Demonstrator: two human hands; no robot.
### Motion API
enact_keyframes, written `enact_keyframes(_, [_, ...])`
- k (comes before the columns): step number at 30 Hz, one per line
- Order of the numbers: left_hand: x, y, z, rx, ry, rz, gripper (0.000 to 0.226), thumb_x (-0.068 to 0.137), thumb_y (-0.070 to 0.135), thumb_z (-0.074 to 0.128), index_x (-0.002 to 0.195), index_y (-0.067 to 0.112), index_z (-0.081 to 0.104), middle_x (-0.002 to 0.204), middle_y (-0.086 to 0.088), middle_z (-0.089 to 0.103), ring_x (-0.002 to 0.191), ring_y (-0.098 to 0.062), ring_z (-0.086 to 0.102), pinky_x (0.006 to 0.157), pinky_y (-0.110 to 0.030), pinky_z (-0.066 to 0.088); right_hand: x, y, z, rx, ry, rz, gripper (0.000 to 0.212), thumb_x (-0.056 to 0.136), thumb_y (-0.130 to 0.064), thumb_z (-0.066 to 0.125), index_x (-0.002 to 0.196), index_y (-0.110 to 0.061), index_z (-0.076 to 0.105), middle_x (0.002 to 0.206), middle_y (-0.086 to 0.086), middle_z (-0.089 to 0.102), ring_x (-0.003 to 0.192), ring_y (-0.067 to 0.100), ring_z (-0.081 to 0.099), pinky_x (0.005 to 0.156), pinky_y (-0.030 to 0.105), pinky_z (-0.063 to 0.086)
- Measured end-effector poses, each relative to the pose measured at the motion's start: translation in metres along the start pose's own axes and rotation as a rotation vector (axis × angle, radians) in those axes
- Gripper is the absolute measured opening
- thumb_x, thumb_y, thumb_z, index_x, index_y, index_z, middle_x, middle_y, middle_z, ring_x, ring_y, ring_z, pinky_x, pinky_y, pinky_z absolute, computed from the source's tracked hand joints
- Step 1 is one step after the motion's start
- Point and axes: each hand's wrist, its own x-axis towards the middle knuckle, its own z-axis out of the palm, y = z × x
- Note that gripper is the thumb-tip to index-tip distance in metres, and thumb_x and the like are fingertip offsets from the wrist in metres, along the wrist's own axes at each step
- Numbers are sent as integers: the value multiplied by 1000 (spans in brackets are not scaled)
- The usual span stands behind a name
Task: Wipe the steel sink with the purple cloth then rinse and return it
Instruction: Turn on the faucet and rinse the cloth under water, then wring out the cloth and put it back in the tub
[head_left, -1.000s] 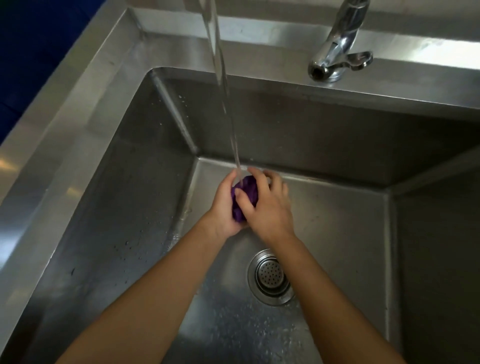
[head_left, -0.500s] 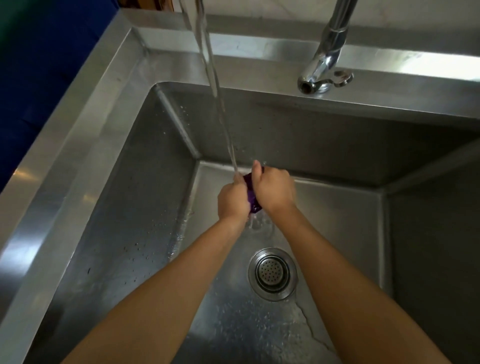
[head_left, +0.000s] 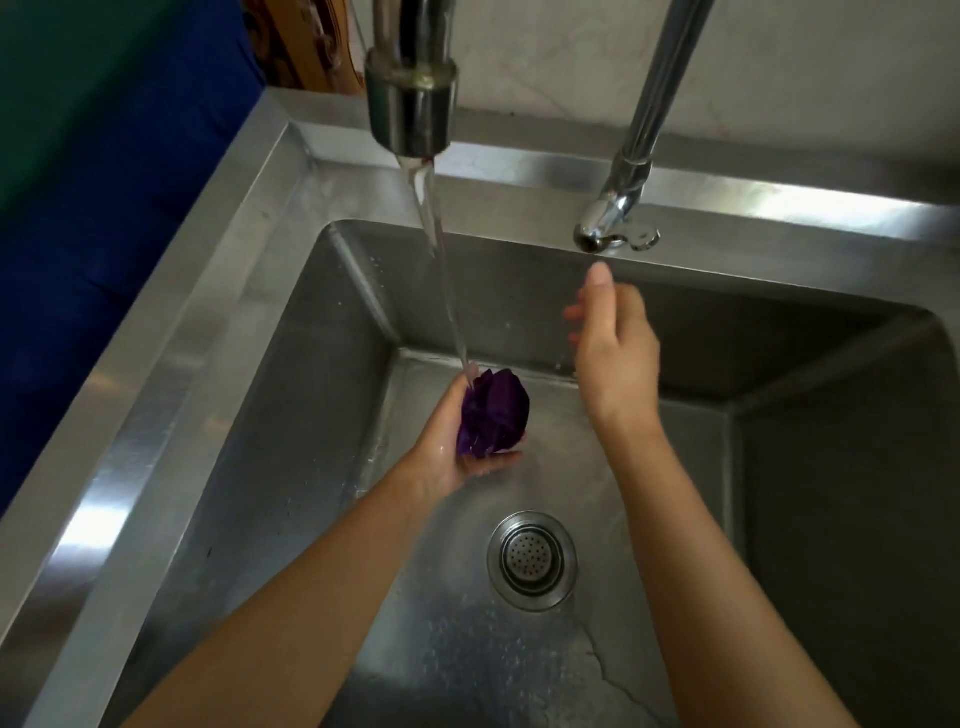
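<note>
The left hand curls its fingers round the bunched cloth under the stream. The right hand, fingers loosely spread, hovers just near of the lever.

A pale wall with faint grey veining runs across the top from 12 to 2 o'clock, evenly and softly lit. At 11 o'clock a brown wooden piece with dark curling patterns stands against it, cut off by the frame edge. A deep blue surface fills the side from 8 to 10 o'clock, and a dim green band lies above it at 10 o'clock. Bright glare lies on the steel bench at 2 and 8 o'clock.
</note>
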Motion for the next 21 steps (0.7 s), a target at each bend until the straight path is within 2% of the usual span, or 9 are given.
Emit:
enact_keyframes(3, [-7, 3, 5, -43, -15, -1, 47, 84, 59, 48, 108, 21, 64, 96, -8, 70, 84, -29, 66, 61, -41, 58, 6, -26, -6, 41, 54, 22, 46, 94, -56, 29, 77, -22, 55, 72, -1, 65, 68, 13, 59, 72, 33, 48])
enact_keyframes(5, [-11, 6, 8, -40, -15, 1, 46, 84, 58, 50, 108, 22, 63, 100, -8, 69, 88, -29, 66, 62, -41, 56, 12, -37, -9, 39, 75, 50, 46, 95, -54, 26, 74, -23, 53, 67, 0, 63, 62, 10, 55, 67, 29, 46])
enact_keyframes(9, [-15, 11, 12, -41, -11, 3, 56, 81, 60, 52, 119, 20, 61, 112, -10, 66, 95, -30, 65, 58, -37, 56, 22, -41, -10, 52, 102, 39, 37, 99, -36, 31, 71, -21, 50, 61, -5, 52, 52, 2, 48, 56, 20, 39])
enact_keyframes(12, [-17, 12, 12, -48, -24, 15, 49, 83, 58, 51, 111, 20, 63, 106, -9, 68, 92, -29, 65, 59, -36, 56, 22, -35, -12, 72, 96, 10, 37, 100, -30, 31, 70, -20, 52, 58, -6, 50, 46, -1, 46, 51, 16, 38])
enact_keyframes(16, [-18, 11, 12, -64, -45, 45, 37, 87, 52, 48, 101, 21, 64, 98, -8, 69, 90, -28, 65, 58, -35, 58, 21, -23, -17, 267, 6, 67, 39, 101, -29, 31, 74, -14, 55, 58, -1, 46, 48, 5, 39, 48, 20, 31])
enact_keyframes(19, [-16, 8, 11, -47, -29, 65, 36, 88, 52, 49, 97, 21, 65, 95, -5, 71, 90, -25, 66, 64, -38, 58, 23, -14, -20, 448, -109, 76, 39, 102, -29, 30, 79, -11, 56, 57, 1, 45, 45, 7, 33, 43, 21, 24])
enact_keyframes(21, [-15, 6, 9, -28, -8, 72, 41, 89, 56, 44, 93, 22, 66, 88, -1, 74, 86, -21, 67, 68, -39, 55, 24, -8, -21, 467, -149, 53, 41, 101, -33, 28, 85, -11, 59, 59, 1, 51, 48, 9, 36, 45, 22, 27])
